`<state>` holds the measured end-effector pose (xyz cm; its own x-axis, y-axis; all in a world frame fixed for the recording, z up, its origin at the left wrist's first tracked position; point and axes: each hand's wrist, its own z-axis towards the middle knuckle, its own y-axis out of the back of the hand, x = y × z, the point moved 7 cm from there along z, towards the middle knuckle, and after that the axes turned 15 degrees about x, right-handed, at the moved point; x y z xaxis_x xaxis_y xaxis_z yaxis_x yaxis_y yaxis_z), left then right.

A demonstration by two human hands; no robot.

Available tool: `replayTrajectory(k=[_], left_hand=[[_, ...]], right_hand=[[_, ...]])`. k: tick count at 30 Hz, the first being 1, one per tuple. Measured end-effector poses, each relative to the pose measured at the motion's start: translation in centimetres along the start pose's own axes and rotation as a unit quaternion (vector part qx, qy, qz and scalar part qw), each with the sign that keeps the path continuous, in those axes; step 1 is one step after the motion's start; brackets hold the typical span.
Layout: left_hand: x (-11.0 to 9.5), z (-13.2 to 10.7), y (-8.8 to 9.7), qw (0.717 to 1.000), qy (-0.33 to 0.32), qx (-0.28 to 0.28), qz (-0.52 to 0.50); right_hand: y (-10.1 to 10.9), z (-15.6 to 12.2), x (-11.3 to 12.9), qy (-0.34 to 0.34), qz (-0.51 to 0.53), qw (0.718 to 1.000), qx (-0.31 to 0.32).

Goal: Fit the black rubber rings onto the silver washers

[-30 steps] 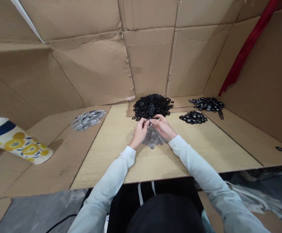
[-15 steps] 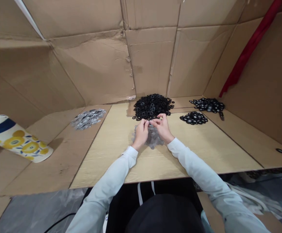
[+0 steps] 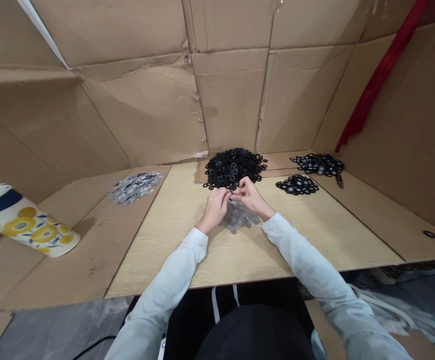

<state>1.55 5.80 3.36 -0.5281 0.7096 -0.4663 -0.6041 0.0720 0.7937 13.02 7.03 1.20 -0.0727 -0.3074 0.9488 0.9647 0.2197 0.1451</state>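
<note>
Left hand (image 3: 215,208): centre frame, fingertips pinch a small piece (image 3: 232,194).
Right hand (image 3: 250,198): pinches the same piece.
Beneath: grey washer pile (image 3: 241,218).

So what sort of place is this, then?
Likely a makeshift parts-sorting bench: cardboard walls around a board table, with heaps of black rings and grey discs.

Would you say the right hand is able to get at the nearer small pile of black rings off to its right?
Probably yes: only bare board lies between the right hand and that pile of black rings, and nothing stands in the way.
</note>
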Motion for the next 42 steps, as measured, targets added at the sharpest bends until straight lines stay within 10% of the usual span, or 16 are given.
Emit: replayTrajectory(k=[8, 20, 36, 42], left_hand=[[-0.2, 0.2, 0.4, 0.998, -0.007, 0.054, 0.011], [1.5, 0.2, -1.1, 0.973, 0.072, 0.022, -0.22], [-0.6, -0.8, 0.5, 0.996, 0.006, -0.093, 0.005], [-0.4, -0.7, 0.3, 0.999, -0.022, -0.042, 0.023]], right_hand=[[-0.6, -0.4, 1.8, 0.076, -0.096, 0.992, 0.037], [-0.6, -0.4, 1.2, 0.022, 0.152, 0.988, 0.01], [-0.2, -0.8, 1.4, 0.036, 0.029, 0.996, -0.076], [-0.4, -0.9, 1.8, 0.025, 0.05, 0.998, 0.013]])
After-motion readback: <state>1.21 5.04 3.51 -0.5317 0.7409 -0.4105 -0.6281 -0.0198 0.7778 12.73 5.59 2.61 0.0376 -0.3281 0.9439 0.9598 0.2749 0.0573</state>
